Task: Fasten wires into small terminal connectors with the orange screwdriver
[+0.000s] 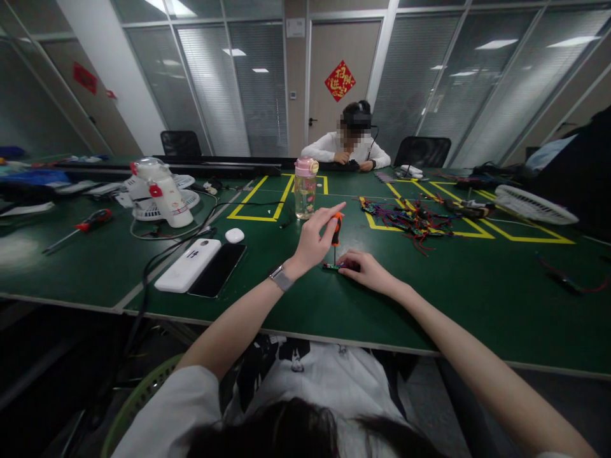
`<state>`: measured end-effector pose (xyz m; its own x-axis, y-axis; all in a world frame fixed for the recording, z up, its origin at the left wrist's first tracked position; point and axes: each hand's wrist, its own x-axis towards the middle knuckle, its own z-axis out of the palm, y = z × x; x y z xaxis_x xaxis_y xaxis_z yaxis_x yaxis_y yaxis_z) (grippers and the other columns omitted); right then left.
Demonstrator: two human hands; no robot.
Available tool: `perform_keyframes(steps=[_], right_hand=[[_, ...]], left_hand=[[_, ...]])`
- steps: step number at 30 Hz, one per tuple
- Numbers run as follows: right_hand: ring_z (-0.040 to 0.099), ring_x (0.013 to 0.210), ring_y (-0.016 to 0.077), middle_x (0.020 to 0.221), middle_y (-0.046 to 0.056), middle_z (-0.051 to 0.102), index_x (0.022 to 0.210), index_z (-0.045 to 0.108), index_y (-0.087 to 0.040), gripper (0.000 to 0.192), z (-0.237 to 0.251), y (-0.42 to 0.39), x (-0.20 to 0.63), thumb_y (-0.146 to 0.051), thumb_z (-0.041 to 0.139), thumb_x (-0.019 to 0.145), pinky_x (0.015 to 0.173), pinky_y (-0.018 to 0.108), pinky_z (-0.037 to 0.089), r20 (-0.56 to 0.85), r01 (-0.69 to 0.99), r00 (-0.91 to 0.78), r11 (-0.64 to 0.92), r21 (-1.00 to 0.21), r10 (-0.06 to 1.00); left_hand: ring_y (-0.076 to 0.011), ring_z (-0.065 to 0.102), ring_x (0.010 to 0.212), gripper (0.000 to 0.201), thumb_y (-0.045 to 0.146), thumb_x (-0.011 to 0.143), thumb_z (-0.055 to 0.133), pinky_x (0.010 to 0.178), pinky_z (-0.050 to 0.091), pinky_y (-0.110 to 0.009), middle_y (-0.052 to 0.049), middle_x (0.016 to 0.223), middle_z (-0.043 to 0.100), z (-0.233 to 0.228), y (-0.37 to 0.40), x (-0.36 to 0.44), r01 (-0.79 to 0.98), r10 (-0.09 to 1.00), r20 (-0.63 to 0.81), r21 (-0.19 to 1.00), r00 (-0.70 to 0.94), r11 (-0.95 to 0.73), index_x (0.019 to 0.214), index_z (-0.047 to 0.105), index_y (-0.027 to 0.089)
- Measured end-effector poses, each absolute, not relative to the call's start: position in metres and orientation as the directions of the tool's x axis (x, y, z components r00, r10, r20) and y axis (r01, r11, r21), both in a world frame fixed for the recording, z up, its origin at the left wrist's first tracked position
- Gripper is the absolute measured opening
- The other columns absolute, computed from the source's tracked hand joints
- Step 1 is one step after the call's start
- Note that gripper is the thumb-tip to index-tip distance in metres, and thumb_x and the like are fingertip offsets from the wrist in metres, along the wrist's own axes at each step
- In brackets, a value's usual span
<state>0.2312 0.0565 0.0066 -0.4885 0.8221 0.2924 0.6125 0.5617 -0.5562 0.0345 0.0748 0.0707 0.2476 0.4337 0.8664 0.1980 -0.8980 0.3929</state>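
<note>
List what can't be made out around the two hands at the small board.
Head view only:
- Small board: too small to read its parts; the right hand covers one end.
- Screwdriver: the left hand hides most of the handle; the tip's contact is too fine to see.
- Wire bundle: too tangled to count.

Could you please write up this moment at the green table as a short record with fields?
Left hand: left hand grips a small orange-handled screwdriver, held upright.
Right hand: right hand presses on a small circuit board lying on the green table.
Contact: the screwdriver tip meets the board.
Near left: white power bank, black phone, white earbud case.
Behind: pink-lidded bottle, pile of coloured wires.
Across the table: a seated person.
</note>
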Motion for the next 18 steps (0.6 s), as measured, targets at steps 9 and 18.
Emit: perform_keyframes(steps=[9, 18], right_hand=[[0.059, 0.073, 0.0160, 0.085, 0.004, 0.062, 0.094, 0.073, -0.016, 0.010, 0.0066, 0.0564, 0.2305, -0.020, 0.067, 0.087, 0.070, 0.029, 0.048, 0.293, 0.613, -0.477, 0.552, -0.565, 0.829], [0.058, 0.072, 0.0161, 0.084, 0.004, 0.062, 0.095, 0.073, -0.016, 0.010, 0.0081, 0.0558, 0.2291, -0.020, 0.067, 0.087, 0.070, 0.029, 0.047, 0.282, 0.618, -0.480, 0.548, -0.564, 0.831]], left_hand=[[-0.0163, 0.060, 0.089, 0.024, 0.034, 0.101, 0.055, 0.084, 0.051, -0.031, -0.004, 0.096, 0.061, 0.0710, 0.0743, 0.0358, 0.262, 0.472, 0.857, 0.416, 0.206, -0.870, 0.117, 0.069, 0.023], [-0.0153, 0.061, 0.084, 0.018, 0.030, 0.100, 0.058, 0.079, 0.051, -0.030, -0.003, 0.094, 0.064, 0.0687, 0.0744, 0.0371, 0.302, 0.467, 0.874, 0.413, 0.133, -0.859, 0.111, 0.070, 0.022]])
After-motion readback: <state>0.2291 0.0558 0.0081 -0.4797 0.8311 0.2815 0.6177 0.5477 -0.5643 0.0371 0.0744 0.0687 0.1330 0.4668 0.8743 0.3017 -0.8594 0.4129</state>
